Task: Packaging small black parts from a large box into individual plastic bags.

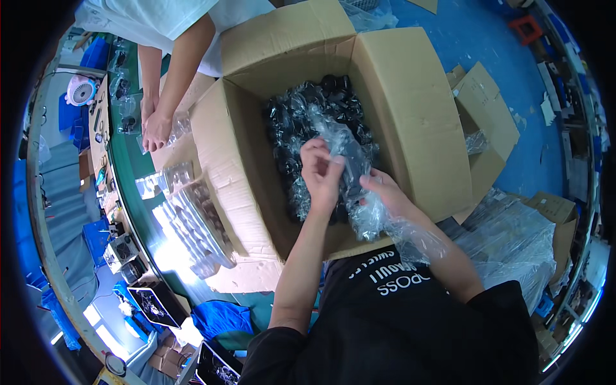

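Note:
Over a large open cardboard carton [410, 122], both my hands grip a crinkled clear plastic bag [366, 221]. My left hand [321, 173] is closed, thumb and fingers pinching the bag's near-left side. On its right side my right hand [386, 192] holds it between thumb and fingers. Something dark shows through the film, but its kind cannot be made out. The bag's loose end trails over my right forearm. Below, inside the carton, lie many black items in clear wrapping [289, 128], partly hidden by my hands.
At the left, another person's hands [157, 128] handle clear plastic beside a green conveyor belt [131, 173]. Stacked clear plastic trays [199, 221] stand against the carton's left side. Folded cardboard [491, 115] and a plastic-wrapped bundle [513, 240] lie on the right.

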The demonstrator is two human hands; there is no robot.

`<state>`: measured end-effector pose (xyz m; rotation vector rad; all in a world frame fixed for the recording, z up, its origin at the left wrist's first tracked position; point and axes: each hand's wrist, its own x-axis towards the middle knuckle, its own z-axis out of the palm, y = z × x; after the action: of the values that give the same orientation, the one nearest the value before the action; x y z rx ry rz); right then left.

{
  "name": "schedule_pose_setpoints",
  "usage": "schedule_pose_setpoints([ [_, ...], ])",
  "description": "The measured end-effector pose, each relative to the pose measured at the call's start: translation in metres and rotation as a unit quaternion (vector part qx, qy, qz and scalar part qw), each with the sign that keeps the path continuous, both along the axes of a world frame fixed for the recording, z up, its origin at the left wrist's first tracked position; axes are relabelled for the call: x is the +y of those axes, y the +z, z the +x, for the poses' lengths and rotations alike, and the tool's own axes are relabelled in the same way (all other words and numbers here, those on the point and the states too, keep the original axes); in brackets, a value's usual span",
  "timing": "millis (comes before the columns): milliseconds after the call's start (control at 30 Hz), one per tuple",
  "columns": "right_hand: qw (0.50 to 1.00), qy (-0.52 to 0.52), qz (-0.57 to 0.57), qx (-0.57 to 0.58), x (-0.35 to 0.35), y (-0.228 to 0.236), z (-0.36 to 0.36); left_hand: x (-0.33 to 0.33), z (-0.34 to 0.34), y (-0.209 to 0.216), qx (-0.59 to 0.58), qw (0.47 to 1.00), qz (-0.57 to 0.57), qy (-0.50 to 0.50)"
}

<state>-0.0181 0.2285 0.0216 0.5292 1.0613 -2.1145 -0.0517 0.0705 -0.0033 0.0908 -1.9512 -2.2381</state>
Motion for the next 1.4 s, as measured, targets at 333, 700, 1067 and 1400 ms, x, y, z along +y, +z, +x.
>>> schedule_pose_setpoints([
  [333,0.997,0.057,0.014,0.055,0.021,-0.002,-0.004,-0.01,-0.004,0.01,-0.279,0.843,0.458,-0.032],
  [700,0.952,0.088,0.253,0.149,0.02,0.002,-0.001,-0.014,-0.003,-0.013,-0.248,0.848,0.447,0.14],
  [1067,0.646,0.289,0.59,0.39,0.007,0.021,-0.018,-0.024,-0.017,-0.112,-0.352,0.798,0.452,0.185],
  [1400,0.663,0.337,0.552,0.376,-0.013,0.034,-0.118,-0.01,-0.028,-0.159,-0.427,0.798,0.4,0.146],
])
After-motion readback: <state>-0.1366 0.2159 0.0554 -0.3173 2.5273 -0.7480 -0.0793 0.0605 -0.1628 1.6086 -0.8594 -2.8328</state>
